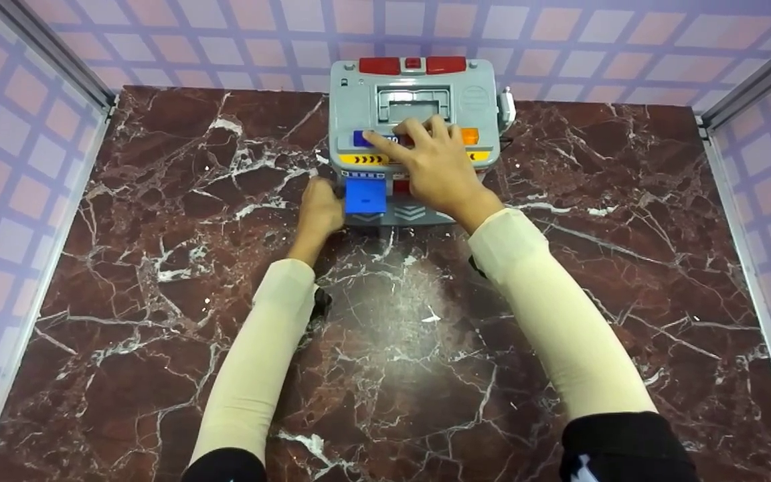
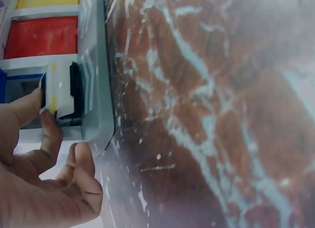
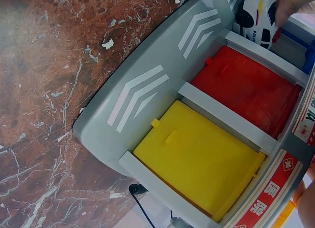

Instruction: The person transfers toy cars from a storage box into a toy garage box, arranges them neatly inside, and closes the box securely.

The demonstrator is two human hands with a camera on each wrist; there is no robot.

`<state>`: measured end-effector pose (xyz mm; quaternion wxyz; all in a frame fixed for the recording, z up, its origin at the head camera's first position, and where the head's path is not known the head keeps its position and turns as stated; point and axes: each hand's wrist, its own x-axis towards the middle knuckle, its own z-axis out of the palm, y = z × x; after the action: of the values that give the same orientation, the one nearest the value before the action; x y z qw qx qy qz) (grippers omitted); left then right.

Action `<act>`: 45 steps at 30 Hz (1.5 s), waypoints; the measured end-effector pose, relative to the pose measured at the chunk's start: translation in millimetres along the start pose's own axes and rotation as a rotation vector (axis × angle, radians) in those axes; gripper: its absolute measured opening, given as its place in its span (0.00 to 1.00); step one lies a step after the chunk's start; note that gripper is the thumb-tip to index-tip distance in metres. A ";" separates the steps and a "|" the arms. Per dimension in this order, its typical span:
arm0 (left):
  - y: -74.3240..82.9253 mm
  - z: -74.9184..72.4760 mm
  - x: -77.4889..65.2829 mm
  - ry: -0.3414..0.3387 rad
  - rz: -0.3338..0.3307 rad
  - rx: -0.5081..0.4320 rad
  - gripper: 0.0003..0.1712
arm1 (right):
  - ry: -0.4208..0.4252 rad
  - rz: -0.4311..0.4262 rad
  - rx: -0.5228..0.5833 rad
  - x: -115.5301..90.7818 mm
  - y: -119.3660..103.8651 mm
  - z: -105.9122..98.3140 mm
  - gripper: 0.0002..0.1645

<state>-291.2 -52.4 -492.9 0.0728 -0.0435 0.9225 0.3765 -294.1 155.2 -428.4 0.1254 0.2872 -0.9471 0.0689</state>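
Observation:
A grey toy garage point(image 1: 352, 100) stands at the back of the marbled surface. Its blue door point(image 1: 365, 195) is swung up, while the red door point(image 3: 246, 90) and yellow door point(image 3: 197, 156) are down. At the blue-door bay, my left hand point(image 1: 320, 207) pinches a small white toy car point(image 3: 261, 16) with dark windows between thumb and finger. The car is partly inside the bay, beside the red door. My right hand point(image 1: 436, 167) rests over the garage's top, its index fingertip on the blue button point(image 1: 360, 138). Its other fingers cover the middle buttons.
An orange button point(image 1: 470, 136) shows to the right of my right hand. A white nozzle-like piece point(image 1: 507, 108) hangs on the garage's right side. Patterned walls point(image 1: 278, 40) rise behind and at both sides of the marbled surface point(image 1: 385, 375).

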 end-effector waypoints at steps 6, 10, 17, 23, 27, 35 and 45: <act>-4.9 -3.4 -0.6 -0.005 0.057 -0.023 0.17 | 0.012 -0.005 -0.002 -0.8 0.2 1.6 0.38; -6.7 -2.3 0.3 0.008 0.029 0.011 0.15 | 0.013 -0.006 -0.003 -0.8 0.4 2.1 0.36; -4.2 2.4 2.1 0.063 -0.083 0.067 0.14 | 0.009 -0.009 0.003 0.5 -1.1 0.9 0.37; -3.0 6.9 4.9 0.090 -0.108 0.126 0.17 | 0.017 -0.009 -0.001 1.6 -1.4 -1.0 0.36; -3.4 8.7 6.7 0.106 -0.113 0.143 0.15 | 0.007 -0.012 -0.002 3.0 -2.0 -2.6 0.37; -0.8 7.7 8.7 0.092 -0.128 0.135 0.22 | -0.001 -0.008 -0.003 2.7 -2.3 -4.5 0.36; -0.5 10.3 0.7 0.123 -0.065 0.177 0.20 | -0.006 -0.001 -0.009 0.1 0.0 -0.1 0.40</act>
<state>-290.8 -45.6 -500.6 0.0320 -0.0899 0.9529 0.2878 -294.2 155.2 -428.3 0.1238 0.2872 -0.9477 0.0637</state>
